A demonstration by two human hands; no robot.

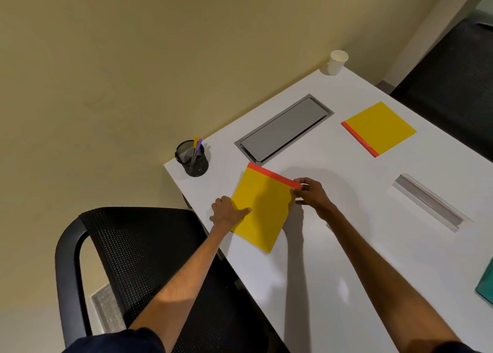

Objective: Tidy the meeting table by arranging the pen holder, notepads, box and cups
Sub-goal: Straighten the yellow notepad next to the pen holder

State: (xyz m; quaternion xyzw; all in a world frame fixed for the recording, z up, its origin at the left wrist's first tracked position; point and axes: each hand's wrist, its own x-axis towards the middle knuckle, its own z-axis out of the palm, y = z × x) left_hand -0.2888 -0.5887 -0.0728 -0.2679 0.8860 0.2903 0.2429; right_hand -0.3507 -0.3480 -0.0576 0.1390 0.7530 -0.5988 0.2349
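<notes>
A yellow notepad [264,208] with a red top strip lies near the white table's [306,286] left edge. My left hand [226,212] grips its left edge, thumb on the cover. My right hand [310,192] pinches its upper right corner by the red strip. A second yellow notepad [380,127] lies farther right. The black mesh pen holder [192,158] with a yellow and a purple pen stands at the table's far left corner. A white paper cup [336,62] stands at the far edge.
A grey cable hatch [284,128] is set into the table between the pen holder and the far notepad. A long silver box [426,202] lies to the right. A teal object [486,283] pokes in at the right border. Black mesh chairs stand at the left [128,259] and upper right [453,80].
</notes>
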